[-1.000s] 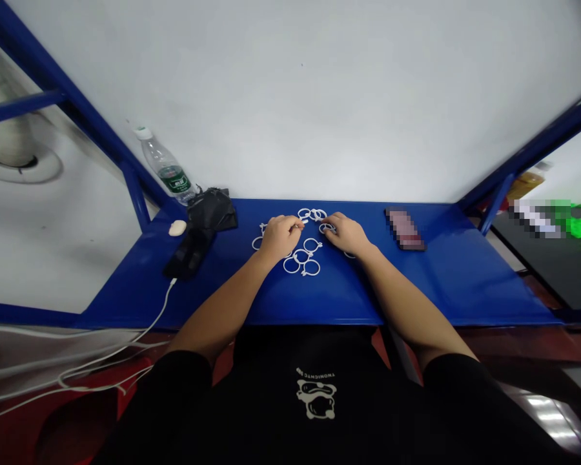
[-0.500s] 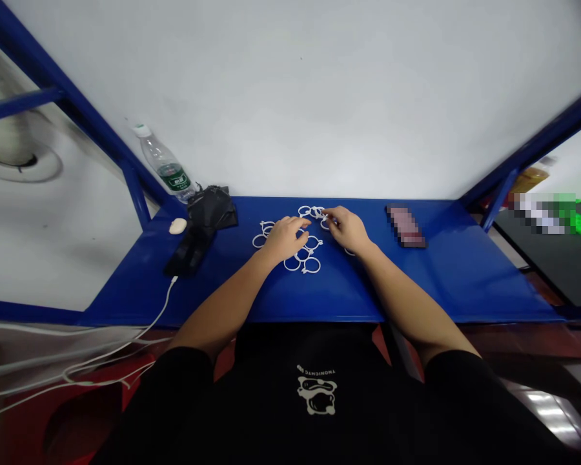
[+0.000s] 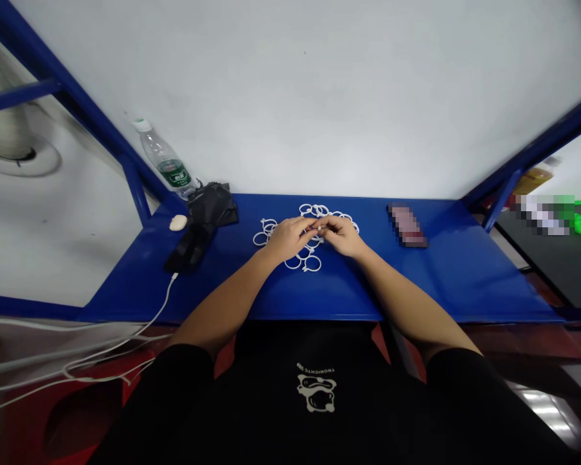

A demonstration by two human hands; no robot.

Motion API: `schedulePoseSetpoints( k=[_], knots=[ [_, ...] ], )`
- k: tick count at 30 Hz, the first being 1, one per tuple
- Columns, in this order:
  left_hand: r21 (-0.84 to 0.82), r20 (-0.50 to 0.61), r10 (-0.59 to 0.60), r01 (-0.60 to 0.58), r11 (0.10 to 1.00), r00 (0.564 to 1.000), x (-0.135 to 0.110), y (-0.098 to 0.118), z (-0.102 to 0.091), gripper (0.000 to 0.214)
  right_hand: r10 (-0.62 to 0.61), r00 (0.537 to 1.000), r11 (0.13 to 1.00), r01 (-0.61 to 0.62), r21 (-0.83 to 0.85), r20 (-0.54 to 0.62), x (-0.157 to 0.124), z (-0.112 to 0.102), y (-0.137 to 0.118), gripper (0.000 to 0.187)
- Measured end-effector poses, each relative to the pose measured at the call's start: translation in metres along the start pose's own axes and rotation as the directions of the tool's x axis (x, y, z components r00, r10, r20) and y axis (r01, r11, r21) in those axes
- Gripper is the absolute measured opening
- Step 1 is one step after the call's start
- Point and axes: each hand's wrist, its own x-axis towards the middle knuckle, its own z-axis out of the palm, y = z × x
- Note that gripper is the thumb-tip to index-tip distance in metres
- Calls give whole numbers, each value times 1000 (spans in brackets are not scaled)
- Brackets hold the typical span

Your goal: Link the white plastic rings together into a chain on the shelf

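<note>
My left hand [image 3: 289, 239] and my right hand [image 3: 343, 236] meet at the fingertips above the blue table [image 3: 252, 294]. Both are closed in a pinch on one small white plastic ring, of which only a bit [image 3: 319, 227] shows between the fingers. Around and under the hands lie several white plastic rings, each with a small tab, much like looped cable ties. One such ring [image 3: 320, 263] lies nearest to me, and others stick out left of my left hand and behind my right. Fingers cover part of the pile.
To the right lies a phone [image 3: 407, 225]. On the left are a crumpled black bag [image 3: 213, 203], a black device [image 3: 190, 250] with a white cable [image 3: 167, 300], and a small cream-coloured case [image 3: 177, 223]. A plastic bottle [image 3: 167, 161] leans by the blue frame [image 3: 134, 184].
My right hand has moved left and a little towards me from the rings at the back. My hands, apart before, now touch at the fingertips with a white piece between them.
</note>
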Motion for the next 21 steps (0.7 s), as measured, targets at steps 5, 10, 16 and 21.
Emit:
schedulePoseSetpoints(
  k=[5,10,16,21],
  knots=[
    [29,36,2,-3,1000,999,0,0,-1,16,10,1000,1000,-10,-1,11,0,-2,2,26],
    [4,25,2,-2,1000,1000,0,0,-2,18,-24,999,998,26,-51,25,0,-4,-2,28],
    [-9,31,17,-16,1000,999,-1,-2,-1,15,-78,996,986,82,-147,31,1,-4,-7,31],
    [-15,37,2,-2,1000,999,0,-4,-2,18,-112,991,968,125,-218,72,1,-5,-9,33]
  ],
)
